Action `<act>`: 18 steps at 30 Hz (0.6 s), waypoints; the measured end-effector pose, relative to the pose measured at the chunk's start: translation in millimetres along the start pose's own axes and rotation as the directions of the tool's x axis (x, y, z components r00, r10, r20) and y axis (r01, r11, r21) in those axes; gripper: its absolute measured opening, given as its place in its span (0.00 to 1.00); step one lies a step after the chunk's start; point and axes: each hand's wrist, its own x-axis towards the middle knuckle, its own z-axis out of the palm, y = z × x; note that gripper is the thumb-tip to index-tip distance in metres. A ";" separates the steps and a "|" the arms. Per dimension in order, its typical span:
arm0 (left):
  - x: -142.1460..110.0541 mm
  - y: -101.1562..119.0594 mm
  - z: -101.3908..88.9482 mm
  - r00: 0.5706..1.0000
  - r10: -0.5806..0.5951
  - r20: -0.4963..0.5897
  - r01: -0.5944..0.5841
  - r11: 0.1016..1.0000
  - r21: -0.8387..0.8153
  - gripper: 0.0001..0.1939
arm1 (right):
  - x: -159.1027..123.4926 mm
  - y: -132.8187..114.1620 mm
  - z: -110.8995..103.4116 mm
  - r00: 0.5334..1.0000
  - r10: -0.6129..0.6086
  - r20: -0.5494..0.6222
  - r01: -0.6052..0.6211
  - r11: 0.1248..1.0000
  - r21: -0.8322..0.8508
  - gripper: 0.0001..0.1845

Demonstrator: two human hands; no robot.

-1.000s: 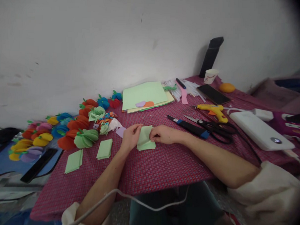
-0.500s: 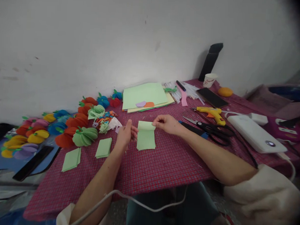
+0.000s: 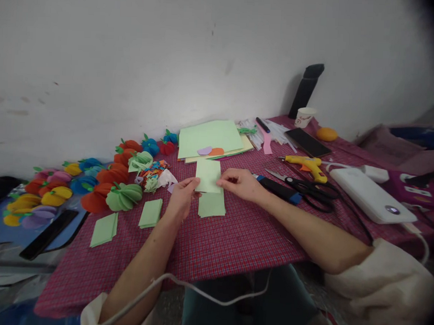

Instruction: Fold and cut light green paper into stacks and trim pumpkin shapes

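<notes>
Wall: plain, pale grey and lightly marked, rising behind a worktop spread with red checked cloth.
Green paper piece: up between the two hands, its face turned towards the viewer, overlapping the far part of another green piece on the cloth.
Long axis: the raised piece looks almost square from here; its longer side probably runs near to far, across the line between the hands.
Left hand: at the near left corner, thumb and fingers closed on the paper.
Right hand: at the right edge, towards the near corner, fingers bent inwards with their tips at the paper; whether they grip it or only touch it, I cannot tell.
Nearer hand: neither clearly; the paper lies right of the left fingers and left of the right fingers.
Small green stacks: two, left of the left hand, one nearer to it, one farther left.
Large sheets: on the far side, beyond the raised piece.
Right side: black-handled scissors and a yellow glue gun, both beyond the right hand.
</notes>
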 end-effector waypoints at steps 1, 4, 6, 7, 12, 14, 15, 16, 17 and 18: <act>0.1 0.0 0.4 1.000 0.025 -0.005 -0.025 0.999 -0.024 0.14 | 1.3 1.7 -0.7 0.995 0.082 -0.059 -0.081 0.997 0.019 0.18; -0.1 0.1 1.8 0.996 0.079 -0.029 -0.081 0.995 -0.067 0.14 | 5.0 5.3 -1.1 0.955 0.285 -0.085 -0.266 0.946 0.186 0.20; -1.4 -0.3 3.1 0.996 0.090 -0.017 -0.091 0.994 -0.064 0.14 | 6.3 5.4 0.6 0.942 0.334 0.006 -0.315 0.883 0.349 0.19; -2.5 -0.7 3.9 0.996 0.087 0.007 -0.086 0.995 -0.056 0.14 | 6.4 4.9 1.8 0.942 0.333 0.047 -0.321 0.850 0.418 0.19; -9.0 -3.0 8.0 0.983 0.029 0.184 -0.035 0.999 0.032 0.15 | 4.4 4.2 5.6 0.951 0.293 0.096 -0.297 0.788 0.540 0.14; -10.0 -3.8 8.3 0.980 0.023 0.199 -0.035 0.998 0.056 0.16 | 3.6 6.0 5.5 0.950 0.279 0.140 -0.311 0.809 0.498 0.13; -10.1 -4.2 8.2 0.980 0.026 0.198 -0.040 0.997 0.069 0.17 | 3.4 7.1 5.5 0.948 0.272 0.167 -0.318 0.827 0.463 0.14; -10.0 -4.5 7.9 0.980 0.029 0.198 -0.046 0.995 0.086 0.16 | 3.3 8.2 5.5 0.946 0.266 0.186 -0.321 0.845 0.427 0.14; -9.7 -4.9 7.5 0.979 0.031 0.201 -0.053 0.993 0.107 0.16 | 3.4 9.1 5.7 0.945 0.262 0.195 -0.320 0.862 0.394 0.14; -9.4 -5.3 7.2 0.978 0.033 0.204 -0.061 0.990 0.130 0.16 | 3.5 9.7 5.9 0.947 0.259 0.193 -0.314 0.875 0.369 0.15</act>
